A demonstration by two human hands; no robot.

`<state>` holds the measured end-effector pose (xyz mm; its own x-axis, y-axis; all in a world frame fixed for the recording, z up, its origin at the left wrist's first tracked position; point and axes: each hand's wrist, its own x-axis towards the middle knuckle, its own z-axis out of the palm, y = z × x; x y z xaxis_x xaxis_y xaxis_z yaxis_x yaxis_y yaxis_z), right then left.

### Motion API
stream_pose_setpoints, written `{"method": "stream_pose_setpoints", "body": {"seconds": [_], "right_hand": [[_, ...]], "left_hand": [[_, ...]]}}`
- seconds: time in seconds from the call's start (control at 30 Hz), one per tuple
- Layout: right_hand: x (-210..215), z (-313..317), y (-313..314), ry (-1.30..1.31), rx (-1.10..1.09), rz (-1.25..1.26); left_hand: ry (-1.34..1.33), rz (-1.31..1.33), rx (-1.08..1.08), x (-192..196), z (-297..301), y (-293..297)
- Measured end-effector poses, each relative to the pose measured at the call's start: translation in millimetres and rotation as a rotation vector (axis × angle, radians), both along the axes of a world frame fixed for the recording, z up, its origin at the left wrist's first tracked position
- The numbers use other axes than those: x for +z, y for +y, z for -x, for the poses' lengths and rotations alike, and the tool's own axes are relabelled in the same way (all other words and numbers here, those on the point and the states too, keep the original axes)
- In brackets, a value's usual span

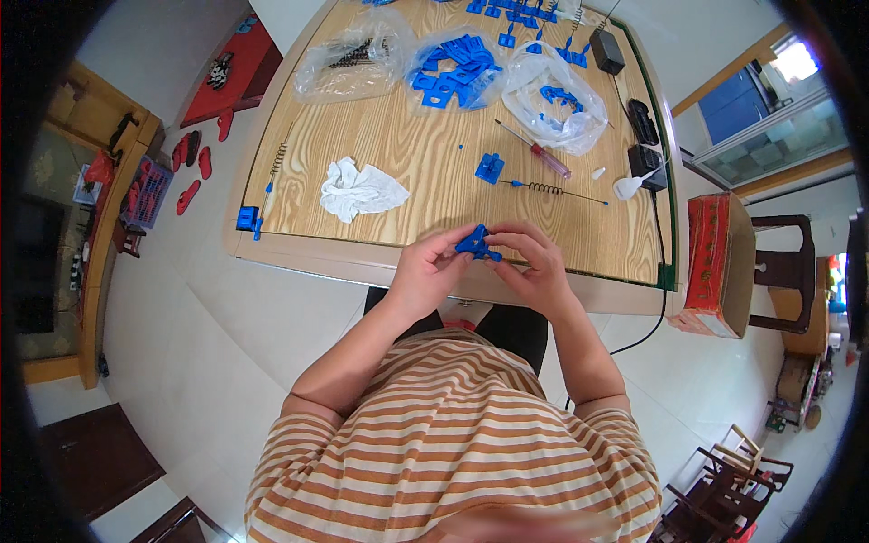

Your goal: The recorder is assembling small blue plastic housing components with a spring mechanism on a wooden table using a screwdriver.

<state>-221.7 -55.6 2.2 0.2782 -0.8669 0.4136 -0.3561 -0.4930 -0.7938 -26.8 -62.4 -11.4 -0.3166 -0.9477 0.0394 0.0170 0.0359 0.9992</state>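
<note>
Between my two hands, just over the table's near edge, is a small blue plastic piece (472, 242). My left hand (433, 268) pinches its left side with thumb and fingers. On its right side the fingers and thumb of my right hand (532, 262) grip it too. Beyond my hands lies a square blue plastic part (490, 167), with a dark coil spring on a rod (546, 189) to its right. A crumpled white cloth (360, 190) rests to the left. At the left corner, another blue block (247, 218) sits beside a spring on a rod (277, 167).
Farther back are clear bags of springs (353, 56), blue plates (455, 71) and small blue pieces (561, 95). A red-handled screwdriver (549, 161) lies before them. Black power adapters (606, 52) with cables line the right edge. A cardboard box (711, 262) stands right of the table (425, 195).
</note>
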Motion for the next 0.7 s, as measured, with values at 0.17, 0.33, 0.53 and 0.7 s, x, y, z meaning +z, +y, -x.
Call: {"method": "stream_pose_setpoints", "body": {"seconds": [0.17, 0.33, 0.53, 0.7], "right_hand": [[-12, -2, 3, 0.056, -0.069, 0.12], [-11, -3, 3, 0.025, -0.073, 0.139], [-10, -4, 4, -0.005, -0.084, 0.128], [-11, -5, 5, -0.038, -0.097, 0.091]], "left_hand": [[-0.115, 0.126, 0.003, 3, -3, 1], [-0.164, 0.123, -0.012, 0, -4, 1], [0.147, -0.13, -0.048, -8, -2, 0], [0.25, -0.14, -0.086, -11, -3, 0]]}}
